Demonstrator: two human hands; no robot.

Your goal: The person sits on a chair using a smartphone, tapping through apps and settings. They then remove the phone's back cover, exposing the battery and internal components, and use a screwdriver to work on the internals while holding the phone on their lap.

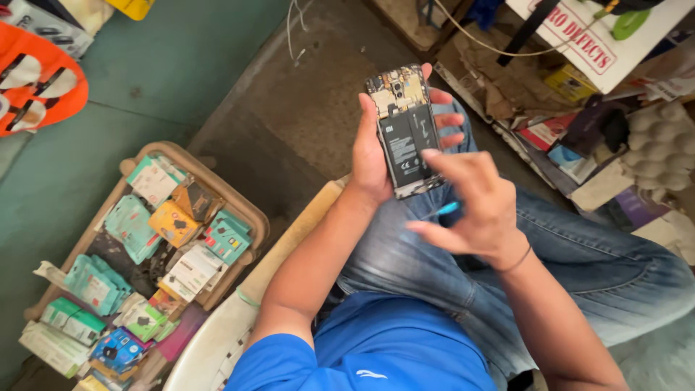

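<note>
My left hand [373,156] grips an opened phone [405,130] with its back cover off, so the black battery and the circuit board at the top show. The phone is held upright above my lap. My right hand [474,210] is at the phone's lower right edge, index finger touching the frame near the battery. A small blue tool [449,209] sticks out between its fingers.
A wooden tray [250,210] of small teal, orange and white boxes stands on the floor at left. Clutter of cardboard, papers and a white sign [604,43] lies at upper right. My jeans-clad legs [579,253] fill the lower right.
</note>
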